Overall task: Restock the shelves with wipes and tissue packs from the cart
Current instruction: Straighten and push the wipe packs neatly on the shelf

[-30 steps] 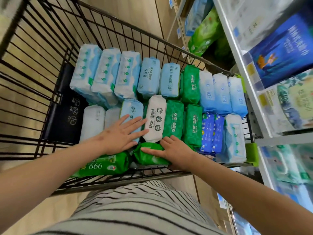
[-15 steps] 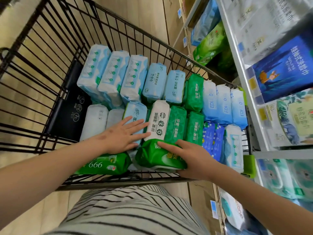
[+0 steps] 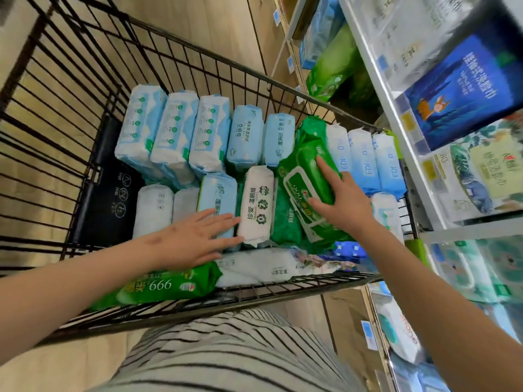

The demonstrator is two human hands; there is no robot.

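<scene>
The right hand (image 3: 345, 205), fingers spread, clasps the green wipes pack (image 3: 308, 171) tilted above the rows at the right side of the cart (image 3: 226, 63), seemingly to lift it clear, while the spread fingers of the left hand (image 3: 195, 239) press the cart's near row, probably to steady it.

This is a shop, in an aisle of paper goods. A black wire cart (image 3: 198, 69) stands full of sealed packs (image 3: 175, 131) beside white shelves (image 3: 467, 232). The shelves carry more packed goods (image 3: 464, 89), with small blue price tags (image 3: 368, 333) on their edges.
</scene>
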